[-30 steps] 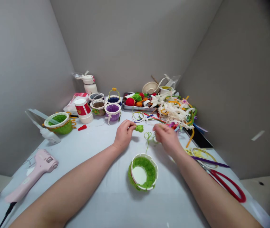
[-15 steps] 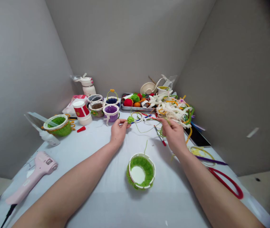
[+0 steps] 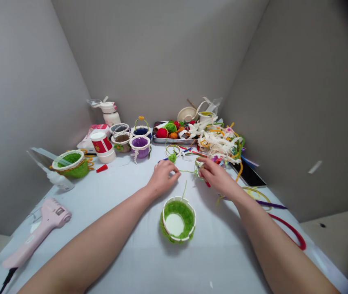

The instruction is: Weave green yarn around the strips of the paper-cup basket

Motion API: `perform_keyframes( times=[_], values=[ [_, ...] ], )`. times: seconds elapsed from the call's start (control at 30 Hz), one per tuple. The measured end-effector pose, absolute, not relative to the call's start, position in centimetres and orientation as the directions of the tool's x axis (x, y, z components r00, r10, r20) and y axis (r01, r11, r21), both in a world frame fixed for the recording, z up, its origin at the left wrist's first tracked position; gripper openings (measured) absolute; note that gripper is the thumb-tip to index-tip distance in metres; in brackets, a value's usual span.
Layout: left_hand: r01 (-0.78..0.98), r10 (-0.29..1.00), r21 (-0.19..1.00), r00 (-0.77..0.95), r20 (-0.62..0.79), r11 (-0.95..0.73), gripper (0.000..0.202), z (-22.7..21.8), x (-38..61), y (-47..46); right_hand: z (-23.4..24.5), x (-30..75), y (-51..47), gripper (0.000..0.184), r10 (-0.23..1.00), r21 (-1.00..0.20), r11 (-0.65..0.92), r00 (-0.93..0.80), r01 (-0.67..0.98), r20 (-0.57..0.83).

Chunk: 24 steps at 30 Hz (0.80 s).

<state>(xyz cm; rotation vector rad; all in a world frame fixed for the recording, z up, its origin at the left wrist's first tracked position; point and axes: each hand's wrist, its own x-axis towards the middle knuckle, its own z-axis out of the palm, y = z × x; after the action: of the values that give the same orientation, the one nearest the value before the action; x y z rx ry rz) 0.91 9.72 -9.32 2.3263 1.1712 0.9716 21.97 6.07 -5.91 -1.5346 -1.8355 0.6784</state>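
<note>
My left hand [image 3: 163,178] is closed, thumb and fingers together at the end of a thin green yarn strand [image 3: 188,171]. The strand runs across to my right hand [image 3: 218,175], whose fingers are pinched on loose green yarn at a small tangle. Just beyond my left fingertips lies a small green yarn ball [image 3: 172,157]. A red-tipped pen [image 3: 208,184] is partly hidden under my right hand. Closer to me, a cup lined with green yarn [image 3: 178,220] stands upright between my forearms, its white rim notched and one yarn end sticking up.
At left are a pink glue gun [image 3: 39,232], a glue bottle [image 3: 59,179] and a green basket [image 3: 72,164]. Small decorated baskets [image 3: 140,148] and a tray of yarn balls [image 3: 177,141] stand behind. Right are a white yarn heap [image 3: 219,143], a phone [image 3: 249,174] and red-handled scissors [image 3: 295,232].
My left hand has left the green yarn ball and come nearer and right, onto the strand. My right hand has shifted slightly left and lower. The view has shifted slightly.
</note>
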Motion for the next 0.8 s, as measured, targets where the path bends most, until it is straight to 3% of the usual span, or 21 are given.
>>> perform_keyframes(
  times=[0.17,0.27,0.43,0.53,0.6,0.7,0.8],
  values=[
    [0.636,0.82,0.525,0.501,0.277,-0.565,0.024,-10.0,3.2,9.3,-5.2,22.0,5.6,0.031,0.983,-0.662,0.175,-0.09,0.729,0.161],
    [0.645,0.819,0.516,0.517,0.249,-0.564,0.012,-10.4,3.7,9.3,-5.2,22.2,5.5,0.021,0.985,-0.689,0.169,-0.089,0.705,0.15],
    [0.516,0.829,0.675,0.488,0.274,-0.528,0.006,-10.2,3.3,9.0,-5.4,22.4,5.6,0.009,0.989,-0.748,0.14,-0.059,0.649,0.134],
    [0.332,0.914,0.891,0.364,0.181,-0.309,0.007,-10.0,3.0,8.9,-5.6,21.9,5.5,0.003,0.985,-0.787,0.163,-0.059,0.595,0.16],
    [0.111,0.946,0.986,0.312,0.084,-0.124,0.011,-10.0,2.8,8.9,-5.9,21.2,5.3,0.009,0.978,-0.807,0.195,-0.051,0.557,0.201],
    [-0.191,0.957,0.977,0.289,-0.033,0.091,0.026,-9.8,2.6,8.8,-6.3,19.7,4.8,0.015,0.951,-0.808,0.251,0.022,0.532,0.31],
    [-0.336,0.949,0.918,0.297,-0.107,0.209,0.035,-9.4,2.4,8.7,-6.6,18.4,4.3,0.017,0.915,-0.792,0.268,0.112,0.548,0.388]
  ],
)
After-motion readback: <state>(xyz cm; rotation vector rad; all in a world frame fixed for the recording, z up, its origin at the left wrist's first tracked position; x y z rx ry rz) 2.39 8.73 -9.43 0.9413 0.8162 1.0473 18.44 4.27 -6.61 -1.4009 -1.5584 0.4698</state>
